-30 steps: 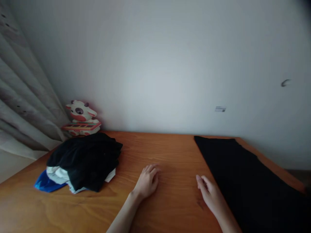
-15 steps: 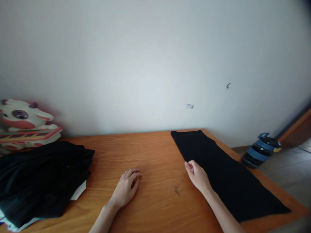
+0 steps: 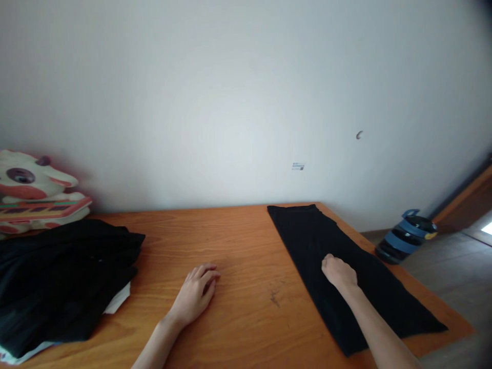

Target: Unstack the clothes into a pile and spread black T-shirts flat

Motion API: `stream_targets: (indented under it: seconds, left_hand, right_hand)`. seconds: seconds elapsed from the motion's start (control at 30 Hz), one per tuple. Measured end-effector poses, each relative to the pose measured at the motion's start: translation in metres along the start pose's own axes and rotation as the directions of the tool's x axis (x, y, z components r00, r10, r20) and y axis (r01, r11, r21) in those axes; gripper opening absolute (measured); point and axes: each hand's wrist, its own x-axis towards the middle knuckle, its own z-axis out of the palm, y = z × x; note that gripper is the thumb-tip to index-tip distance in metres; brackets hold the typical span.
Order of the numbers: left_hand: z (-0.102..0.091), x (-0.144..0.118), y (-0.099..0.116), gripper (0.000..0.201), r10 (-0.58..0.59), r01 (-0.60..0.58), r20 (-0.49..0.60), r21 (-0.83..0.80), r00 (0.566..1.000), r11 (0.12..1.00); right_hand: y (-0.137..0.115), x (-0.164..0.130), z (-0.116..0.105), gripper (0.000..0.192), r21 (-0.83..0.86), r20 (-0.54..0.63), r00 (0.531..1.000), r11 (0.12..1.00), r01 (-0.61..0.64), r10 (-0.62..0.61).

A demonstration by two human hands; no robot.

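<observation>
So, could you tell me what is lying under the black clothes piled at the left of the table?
Under the black clothes pile a white garment pokes out at the near edge, resting on the table. Whatever else lies beneath is covered.

Your right hand (image 3: 339, 272) rests on a flat cloth (image 3: 369, 297) along the table's (image 3: 246, 307) right edge. Your left hand (image 3: 194, 296) lies on bare wood, left of it. Farther left sits a clothes pile (image 3: 57, 277) (a toy (image 3: 34, 192) behind it). A bottle (image 3: 405, 237) stands on the floor, right of the cloth.
</observation>
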Motion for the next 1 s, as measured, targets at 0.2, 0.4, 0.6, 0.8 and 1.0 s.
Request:
stream_targets:
  seconds: [0.2, 0.4, 0.6, 0.8, 1.0]
  left_hand:
    - [0.0, -0.001, -0.001, 0.024, 0.003, -0.003, 0.0, 0.002, 1.0, 1.0]
    - [0.0, -0.001, -0.002, 0.025, 0.007, -0.007, 0.014, 0.01, 1.0, 1.0]
    - [0.004, -0.001, -0.004, 0.024, 0.007, -0.007, 0.008, -0.01, 1.0, 1.0]
    - [0.001, -0.001, -0.003, 0.039, -0.06, 0.042, -0.156, -0.116, 0.986, 0.992]
    - [-0.009, -0.007, 0.001, 0.063, -0.131, 0.003, -0.373, -0.325, 0.918, 0.946]
  right_hand:
    - [0.014, -0.004, 0.005, 0.038, 0.094, -0.061, 0.998, 0.995, 0.033, -0.027]
    - [0.023, -0.012, 0.009, 0.038, 0.261, -0.146, 0.988, 0.965, -0.006, 0.046]
    - [0.01, -0.021, -0.009, 0.031, 0.455, -0.272, 0.959, 0.889, 0.054, 0.08]
    - [-0.076, -0.045, -0.045, 0.026, 0.555, -0.442, 0.894, 0.76, 0.338, -0.075]
    - [-0.196, -0.107, -0.102, 0.04, 0.568, -0.564, 0.745, 0.487, 0.663, -0.356]
